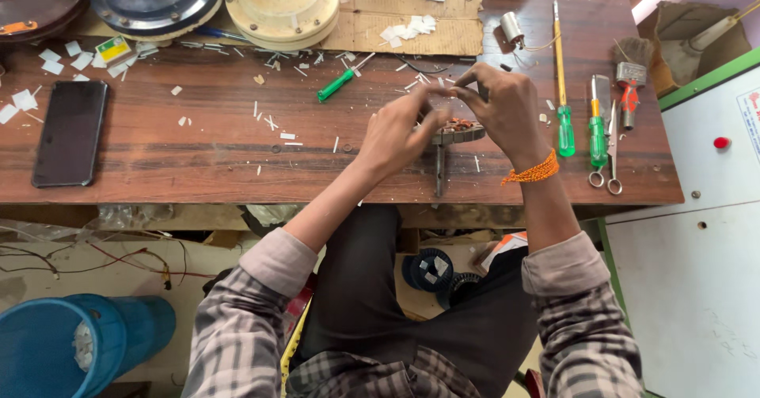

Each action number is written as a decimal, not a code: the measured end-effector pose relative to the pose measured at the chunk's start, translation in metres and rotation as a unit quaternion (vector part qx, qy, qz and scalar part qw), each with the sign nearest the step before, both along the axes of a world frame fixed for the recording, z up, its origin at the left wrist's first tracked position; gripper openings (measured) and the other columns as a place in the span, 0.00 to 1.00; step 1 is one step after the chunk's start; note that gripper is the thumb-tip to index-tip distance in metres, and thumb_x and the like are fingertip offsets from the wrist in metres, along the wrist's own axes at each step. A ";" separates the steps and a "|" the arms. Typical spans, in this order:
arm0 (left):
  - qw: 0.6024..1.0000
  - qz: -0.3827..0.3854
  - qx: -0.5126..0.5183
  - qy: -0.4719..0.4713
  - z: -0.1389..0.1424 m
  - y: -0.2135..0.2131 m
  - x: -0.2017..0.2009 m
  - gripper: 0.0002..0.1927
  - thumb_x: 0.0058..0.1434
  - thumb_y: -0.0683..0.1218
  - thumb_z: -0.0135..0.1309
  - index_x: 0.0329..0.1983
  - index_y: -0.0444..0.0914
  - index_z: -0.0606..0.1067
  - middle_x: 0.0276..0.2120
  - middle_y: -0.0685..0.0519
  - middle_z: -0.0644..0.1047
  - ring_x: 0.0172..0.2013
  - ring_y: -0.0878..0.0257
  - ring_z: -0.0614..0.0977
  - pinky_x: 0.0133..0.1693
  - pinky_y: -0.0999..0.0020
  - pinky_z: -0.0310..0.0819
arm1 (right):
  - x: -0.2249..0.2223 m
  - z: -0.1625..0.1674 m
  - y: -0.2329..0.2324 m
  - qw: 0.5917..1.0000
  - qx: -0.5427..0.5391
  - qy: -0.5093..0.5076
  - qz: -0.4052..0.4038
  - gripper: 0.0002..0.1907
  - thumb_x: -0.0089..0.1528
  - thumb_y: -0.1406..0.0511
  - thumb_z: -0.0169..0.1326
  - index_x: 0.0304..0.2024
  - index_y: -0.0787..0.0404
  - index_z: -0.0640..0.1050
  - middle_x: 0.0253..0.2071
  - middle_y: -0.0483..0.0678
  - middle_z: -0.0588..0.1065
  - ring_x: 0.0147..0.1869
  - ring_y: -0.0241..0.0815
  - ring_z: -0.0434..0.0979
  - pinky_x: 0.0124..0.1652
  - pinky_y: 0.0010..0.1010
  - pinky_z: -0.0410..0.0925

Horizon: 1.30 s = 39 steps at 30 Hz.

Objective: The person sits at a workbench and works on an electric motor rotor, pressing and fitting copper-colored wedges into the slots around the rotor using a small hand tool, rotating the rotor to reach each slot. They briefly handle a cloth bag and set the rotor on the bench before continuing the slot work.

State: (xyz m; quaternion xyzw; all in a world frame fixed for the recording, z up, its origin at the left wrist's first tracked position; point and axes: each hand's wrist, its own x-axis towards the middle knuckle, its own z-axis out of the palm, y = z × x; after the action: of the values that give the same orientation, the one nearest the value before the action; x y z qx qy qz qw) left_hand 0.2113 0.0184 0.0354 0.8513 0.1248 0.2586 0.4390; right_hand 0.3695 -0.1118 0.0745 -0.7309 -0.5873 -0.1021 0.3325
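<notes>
Both my hands meet over a round metal motor stator [459, 133] with copper windings, set on a thin metal stand at the middle of the wooden workbench [198, 160]. My left hand [400, 133] pinches at the stator's left rim. My right hand [507, 105], with an orange thread band on the wrist, curls over its far right side, fingers closed on something small at the windings. What the fingertips pinch is too small to tell.
A black phone [70, 133] lies at the left. A green-handled tool [336, 85] sits behind my hands. Screwdrivers [564, 89], scissors [611, 152] and a brush [631, 73] lie at the right. Fan motor housings [281, 6] stand at the back. A blue bucket [59, 346] stands on the floor. White paper scraps litter the bench.
</notes>
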 end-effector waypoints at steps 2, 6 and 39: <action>0.993 0.018 -0.101 0.064 -0.001 0.006 0.017 0.30 0.61 0.64 0.54 0.60 0.44 0.72 0.26 0.49 0.80 0.30 0.60 0.84 0.35 0.64 0.74 | -0.002 -0.002 0.004 0.999 0.010 -0.029 -0.015 0.11 0.65 0.60 0.67 0.40 0.60 0.81 0.28 0.50 0.77 0.27 0.43 0.76 0.29 0.35 0.65; 0.987 -0.068 -0.121 0.083 -0.009 0.027 0.048 0.28 0.52 0.55 0.62 0.55 0.43 0.76 0.26 0.53 0.80 0.30 0.62 0.84 0.33 0.65 0.77 | -0.012 0.004 0.002 0.997 -0.011 -0.030 -0.069 0.15 0.63 0.58 0.70 0.36 0.62 0.81 0.24 0.51 0.76 0.25 0.44 0.74 0.29 0.36 0.64; 0.955 -0.028 0.266 -0.127 -0.015 -0.005 -0.016 0.20 0.59 0.50 0.65 0.53 0.43 0.75 0.42 0.56 0.77 0.44 0.57 0.77 0.45 0.60 0.73 | -0.073 -0.002 -0.101 0.973 0.070 0.201 -0.094 0.04 0.68 0.70 0.61 0.43 0.66 0.81 0.32 0.42 0.77 0.37 0.24 0.70 0.35 0.21 0.64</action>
State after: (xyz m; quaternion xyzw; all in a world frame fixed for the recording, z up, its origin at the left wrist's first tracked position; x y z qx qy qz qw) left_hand 0.1953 0.0131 0.0209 0.9007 -0.0288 0.3761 0.2155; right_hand 0.2961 -0.2130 0.0726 -0.7632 -0.4287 -0.0251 0.4828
